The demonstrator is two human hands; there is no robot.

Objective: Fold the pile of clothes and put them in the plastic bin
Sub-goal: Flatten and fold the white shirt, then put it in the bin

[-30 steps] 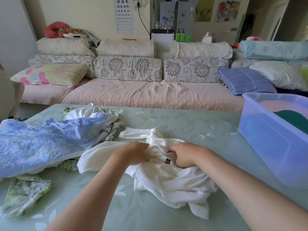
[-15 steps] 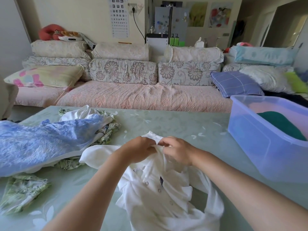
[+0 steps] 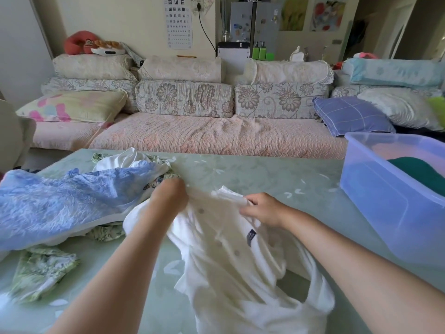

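My left hand (image 3: 168, 196), blurred, and right hand (image 3: 262, 209) both grip the collar end of the white shirt (image 3: 231, 261), fingers curled into the cloth. The shirt trails toward the table's (image 3: 252, 174) near edge. The plastic bin (image 3: 375, 201) sits at the right edge, the unfolded pile (image 3: 60, 201) at the left.

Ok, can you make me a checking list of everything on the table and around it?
Surface: pale green flowered table, clothes spread on it.
Job's things: white button shirt, unfolded, in front; blue crinkled garment and green floral garment at left, unfolded; plastic bin at right, dark green garment inside.
Clutter: nothing seen.
Grippers: left hand and right hand both grip the shirt near its collar.
Cables: black cord hangs from a wall socket.
Surroundings: sofa with cushions, eye chart on the wall.
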